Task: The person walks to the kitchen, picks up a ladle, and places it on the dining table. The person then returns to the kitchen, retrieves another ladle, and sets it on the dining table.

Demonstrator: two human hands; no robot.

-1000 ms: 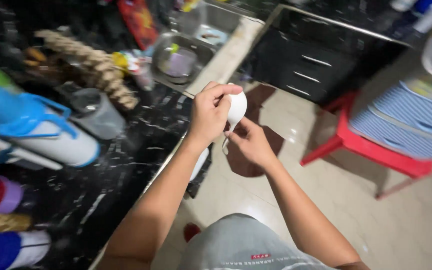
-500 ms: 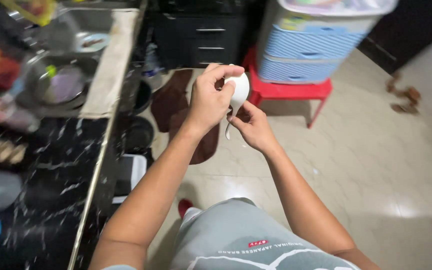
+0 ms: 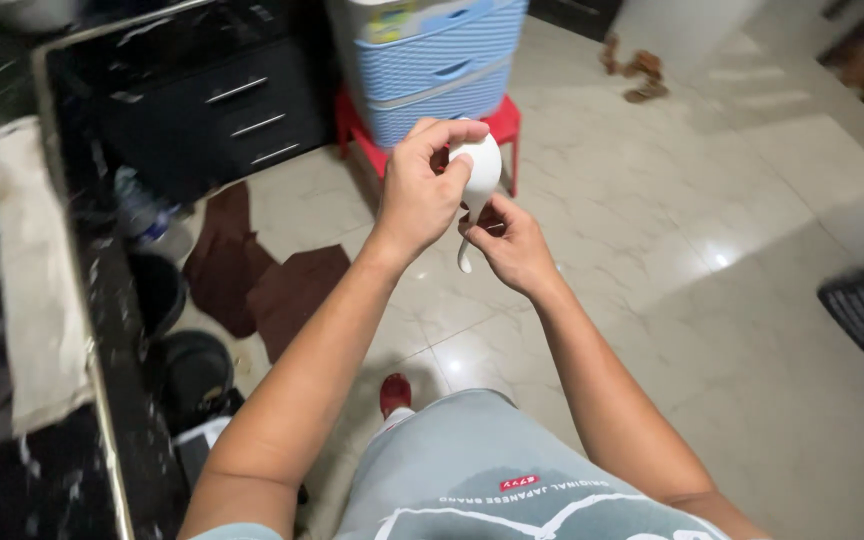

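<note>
I hold a white spoon (image 3: 480,172) with a deep rounded bowl up in front of my chest. My left hand (image 3: 422,190) wraps over the bowl from the left, fingers curled across its top. My right hand (image 3: 510,240) pinches the thin handle from below and to the right. The handle's tip (image 3: 465,262) points down between my two hands. Both hands hang over the pale tiled floor, away from the counter.
A black stone counter edge (image 3: 92,300) with a cloth runs down the left. Dark drawers (image 3: 242,110) stand behind it. A blue drawer unit (image 3: 442,50) sits on a red stool (image 3: 497,120). Brown mats (image 3: 272,280) and dark pots (image 3: 190,370) lie on the floor.
My view has swung right, away from the counter and sink toward the open floor. The hands keep the same hold on the spoon.
</note>
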